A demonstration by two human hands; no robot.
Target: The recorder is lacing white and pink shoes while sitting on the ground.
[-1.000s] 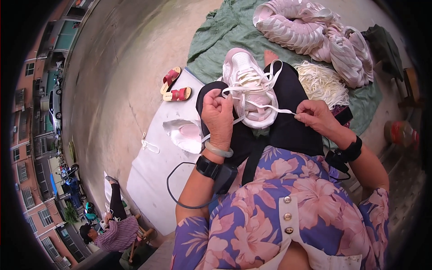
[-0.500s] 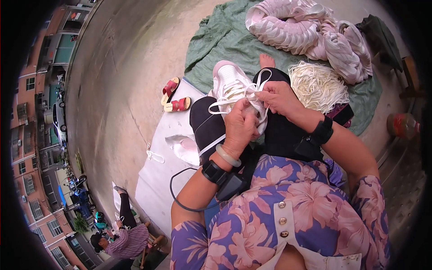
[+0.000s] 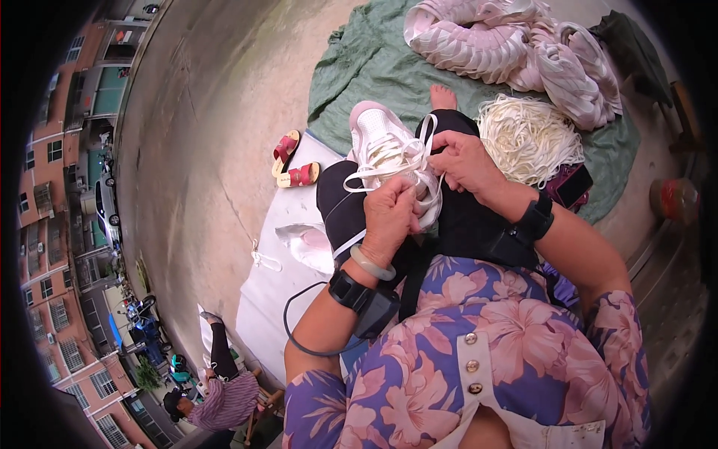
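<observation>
A white sneaker or shoe upper (image 3: 369, 126) with a pinkish toe rests across my lap between my knees, toe pointing away. White shoelace (image 3: 389, 153) runs through its eyelets, and loose loops of it stand out on both sides. My left hand (image 3: 390, 209) is closed at the shoe's near left side, fingertips pinched on the lace. To its right, my right hand (image 3: 464, 166) pinches a lace (image 3: 431, 129) that loops up beside the shoe. Fingers partly cover the near end of the shoe.
Beyond my knees, a green cloth (image 3: 344, 82) bears a heap of white laces (image 3: 527, 141) and bundled pink-white shoe uppers (image 3: 471, 45). A phone (image 3: 574, 184) lies by the laces. Red sandals (image 3: 301, 175) and a white sheet (image 3: 258, 314) are at left; another person (image 3: 228, 400) sits lower left.
My left hand has shifted slightly left, widening the gap from my right hand. Both hands stay pinched on the laces. The whole view has turned slightly.
</observation>
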